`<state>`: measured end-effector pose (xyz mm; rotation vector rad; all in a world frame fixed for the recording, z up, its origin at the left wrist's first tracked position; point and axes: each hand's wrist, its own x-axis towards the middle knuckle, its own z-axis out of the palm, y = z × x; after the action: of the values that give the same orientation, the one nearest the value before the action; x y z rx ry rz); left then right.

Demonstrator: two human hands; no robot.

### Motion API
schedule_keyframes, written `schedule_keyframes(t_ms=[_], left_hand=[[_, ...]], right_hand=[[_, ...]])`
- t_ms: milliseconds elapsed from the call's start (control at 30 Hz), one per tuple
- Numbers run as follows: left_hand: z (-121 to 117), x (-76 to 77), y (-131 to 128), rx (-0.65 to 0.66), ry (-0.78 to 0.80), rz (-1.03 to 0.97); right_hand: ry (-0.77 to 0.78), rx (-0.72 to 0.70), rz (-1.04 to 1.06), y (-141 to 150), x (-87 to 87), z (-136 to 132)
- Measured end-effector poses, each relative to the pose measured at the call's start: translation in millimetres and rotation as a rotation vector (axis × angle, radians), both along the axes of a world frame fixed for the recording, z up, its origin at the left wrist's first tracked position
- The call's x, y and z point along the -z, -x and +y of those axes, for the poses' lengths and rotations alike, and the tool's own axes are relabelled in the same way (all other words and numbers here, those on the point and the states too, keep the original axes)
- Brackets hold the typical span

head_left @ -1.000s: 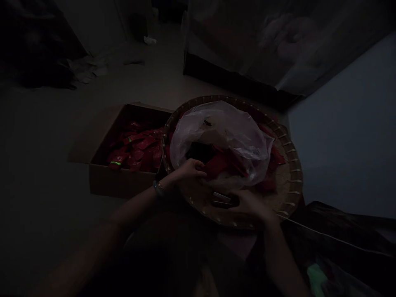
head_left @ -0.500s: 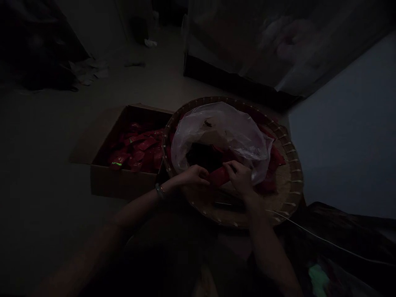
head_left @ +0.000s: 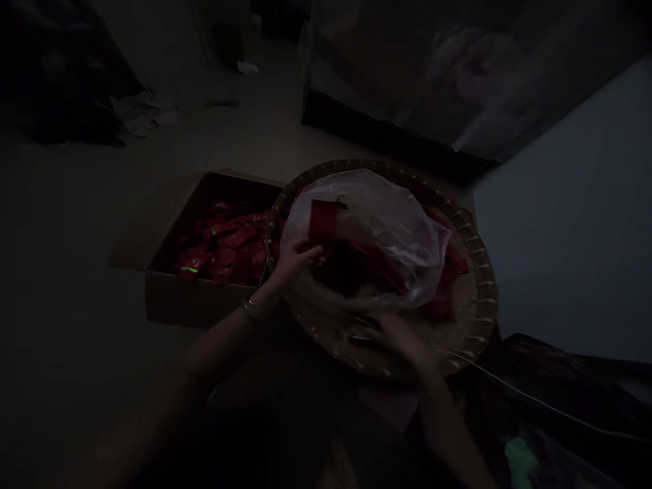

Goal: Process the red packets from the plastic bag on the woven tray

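My left hand is closed on a red packet, held up over the clear plastic bag. In the bag's mouth lies a dark mass, too dim to make out, with red packets beside it. My right hand, smeared by motion, is low over the front of the round woven tray. Its fingers are at a thin dark tool with shiny edges; whether they grip it is unclear.
Left of the tray stands an open cardboard box filled with small red sachets. A white cord runs off to the right. Behind is a large covered piece of furniture, with a pale wall to the right.
My left hand has moved up and left, raising the red packet. My right hand has let go of the packet and dropped toward the thin tool at the tray's front.
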<state>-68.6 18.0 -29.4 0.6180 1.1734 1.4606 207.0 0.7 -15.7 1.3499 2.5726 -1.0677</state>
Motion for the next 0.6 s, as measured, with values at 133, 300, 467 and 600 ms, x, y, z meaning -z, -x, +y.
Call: schedule_keyframes(t_ms=[133,300,467,600], left_hand=[[7,-16.6,13,-0.432,-0.17,-0.172],[7,-19.8,2,-0.227,-0.125,-0.139],[0,0.1,-30,0.201,0.065,0.009],[-5,10.2,-38,0.344,0.093,0.064]], right_hand=[[0.091,-0.082,-0.071,-5,5.3,-3],[-0.247,0.159,0.091,4,5.8,30],[-0.567,0.217,0.174,41,16.5,81],[-0.58,0.21,0.042,59,31.5,115]])
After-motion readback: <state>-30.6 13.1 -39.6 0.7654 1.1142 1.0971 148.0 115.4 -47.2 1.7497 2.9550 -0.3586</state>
